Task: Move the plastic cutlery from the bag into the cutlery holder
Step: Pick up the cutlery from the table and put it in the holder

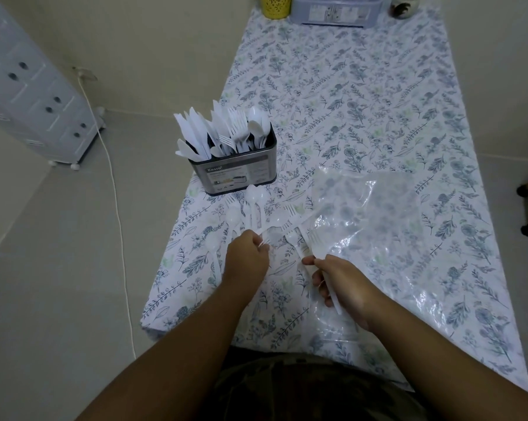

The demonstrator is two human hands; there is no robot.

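Head view, left hand: the left hand (250, 253) is curled loosely over thin white handles, apparently pinching one; which piece it has, I cannot tell.
Head view, right hand: the right hand (341, 284) is closed around the handle of a white plastic fork (319, 247), tines pointing away.
Loose cutlery: white plastic spoons and forks (253, 205) lie on the floral-clothed table (378, 101) just beyond both hands.
Bag: the clear crumpled plastic bag (372, 208) lies flat, beside and under the right hand.
Holder: the metal rectangular cutlery holder (236, 174), already crowded, stands beyond the left hand.
Doing it well: gather like pieces, align handles, drop them handle-down into the matching section.
Hard to tell: white pieces blur into the cloth; the holder's dividers are hidden; whether the bag is empty is unclear.
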